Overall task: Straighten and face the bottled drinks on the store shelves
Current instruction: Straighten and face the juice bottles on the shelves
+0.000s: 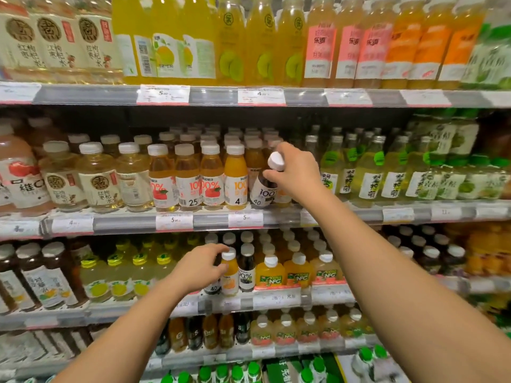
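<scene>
White caps: seen on nearly every small juice bottle along the two middle shelves.
Right hand (293, 172): curled round the neck of a dark juice bottle (266, 186), just under its white cap (276, 161); bottle is tilted, cap leaning toward the camera, base at the front edge of the second shelf (210, 221).
Dark bottle position: just right of an orange juice bottle (236, 181), in the row of "100%" labelled bottles; label partly turned.
Left hand (200, 268): fingers wrapped round a small orange juice bottle (230, 275) on the third shelf (276, 298); thumb side near the cap, bottle upright at the shelf front.
Neighbour: a dark "100%" bottle (246, 269) is stood touching the held orange one on its right.
Further right, third shelf: NFC bottles (298, 270) are faced forward in a row.
Second shelf right: green-labelled pale bottles (370, 170) are lined up beside the right hand.
Top shelf: tall yellow bottles (260, 42) are faced out; one barcode is shown at left.
Price tags (245, 219): clipped along the shelf rails.
</scene>
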